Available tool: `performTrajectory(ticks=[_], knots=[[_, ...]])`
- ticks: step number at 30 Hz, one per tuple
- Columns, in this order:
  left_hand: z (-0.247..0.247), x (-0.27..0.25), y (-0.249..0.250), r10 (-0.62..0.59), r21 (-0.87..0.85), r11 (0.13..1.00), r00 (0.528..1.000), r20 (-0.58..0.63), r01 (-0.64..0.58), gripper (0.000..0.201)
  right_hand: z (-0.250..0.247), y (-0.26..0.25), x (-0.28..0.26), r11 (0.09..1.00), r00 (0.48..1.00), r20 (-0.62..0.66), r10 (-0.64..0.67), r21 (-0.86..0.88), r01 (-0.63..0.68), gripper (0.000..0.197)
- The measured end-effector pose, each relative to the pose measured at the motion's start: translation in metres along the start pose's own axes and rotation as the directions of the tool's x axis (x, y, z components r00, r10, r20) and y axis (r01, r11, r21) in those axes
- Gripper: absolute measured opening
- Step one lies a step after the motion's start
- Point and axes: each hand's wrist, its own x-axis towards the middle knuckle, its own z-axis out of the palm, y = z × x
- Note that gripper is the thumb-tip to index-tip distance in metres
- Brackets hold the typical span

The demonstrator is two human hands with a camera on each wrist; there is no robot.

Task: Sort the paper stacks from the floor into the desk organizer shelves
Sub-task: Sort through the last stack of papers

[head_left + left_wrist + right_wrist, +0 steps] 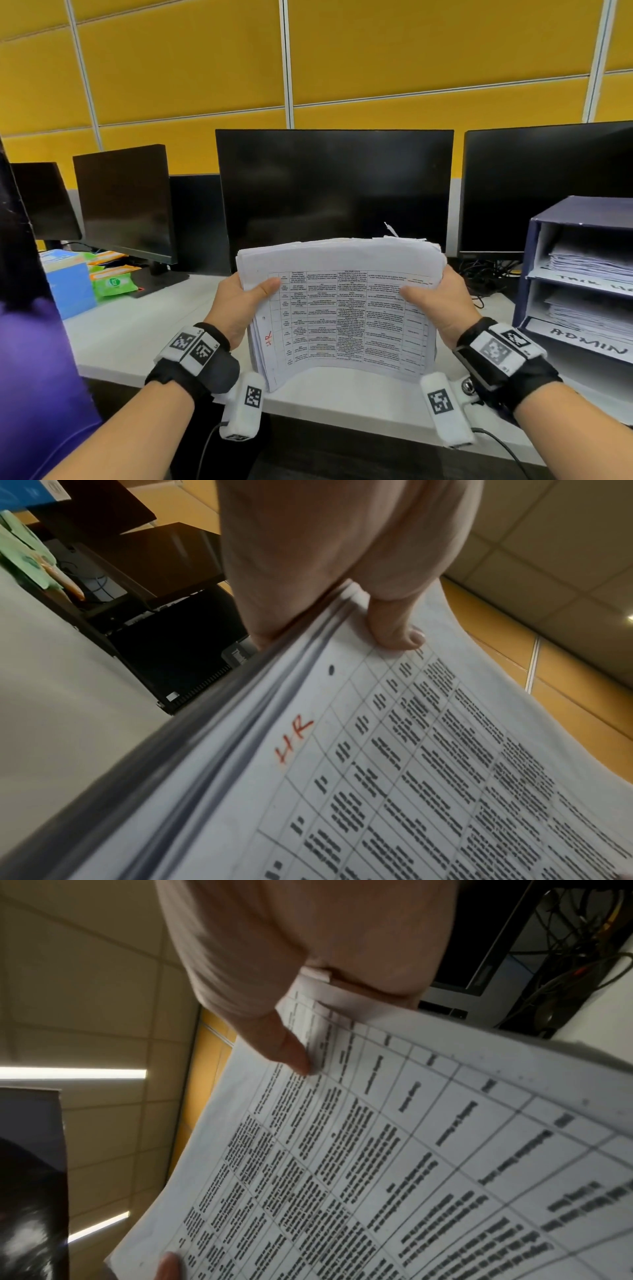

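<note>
The paper stack [342, 308], marked "HR" in red, hangs above the tabletop [164, 329] in a two-sided grip: the left hand [236, 308] and right hand [442, 305] each pinch a side edge, thumbs on top. It looks thick, fairly heavy and floppy, bowing in the middle; loose sheets could slide, so side holds suit it. The desk organizer [579, 277], well apart to the right, already holds papers. Dark monitors [335, 188] stand before a yellow panelled wall.

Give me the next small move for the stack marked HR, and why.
Probably carry the paper stack, held by left hand and right hand, rightward toward the organizer; its visible shelves already hold papers and one reads ADMIN, so look for an HR slot.
</note>
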Motion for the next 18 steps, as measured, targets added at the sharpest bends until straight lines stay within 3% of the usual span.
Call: performTrajectory(ticks=[2,4,5,7,9,10,12,14,16,18], knots=[[0.002,0.000,0.000,0.027,0.010,1.000,0.999,-0.033,-0.027,0.020,0.001,-0.002,0.000,0.999,0.999,-0.051,-0.011,-0.046,0.009,0.057],[0.003,-0.001,-0.001,0.050,0.012,0.999,0.996,-0.073,-0.049,0.020,0.001,-0.006,0.002,0.963,0.991,-0.112,-0.075,-0.266,0.043,0.071],[0.003,-0.001,-0.001,0.062,0.016,0.998,0.994,-0.091,-0.060,0.021,0.002,-0.011,0.003,0.898,0.985,-0.118,-0.124,-0.437,0.061,0.082],[0.003,-0.002,0.003,0.096,0.040,0.995,0.989,-0.109,-0.092,0.021,0.005,-0.026,0.006,0.668,0.968,-0.055,-0.247,-0.732,0.129,0.100],[0.002,-0.003,0.009,0.144,0.078,0.987,0.986,-0.084,-0.138,0.020,0.014,-0.044,0.010,0.428,0.928,0.128,-0.349,-0.860,0.279,0.099],[0.002,-0.004,0.014,0.168,0.098,0.982,0.984,-0.062,-0.161,0.020,0.020,-0.053,0.012,0.357,0.918,0.220,-0.330,-0.871,0.337,0.095],[0.000,-0.006,0.025,0.205,0.136,0.970,0.979,-0.013,-0.201,0.022,0.029,-0.068,0.016,0.315,0.921,0.337,-0.196,-0.868,0.384,0.081],[-0.003,-0.007,0.037,0.241,0.188,0.952,0.970,0.022,-0.240,0.023,0.032,-0.080,0.015,0.294,0.916,0.394,-0.080,-0.868,0.400,0.052],[-0.007,-0.009,0.049,0.288,0.240,0.928,0.957,0.027,-0.286,0.024,0.032,-0.089,0.009,0.341,0.906,0.423,-0.023,-0.849,0.405,0.029],[-0.008,-0.009,0.061,0.350,0.310,0.889,0.937,0.012,-0.337,0.022,0.032,-0.089,0.004,0.419,0.908,0.416,-0.046,-0.817,0.395,0.021]])
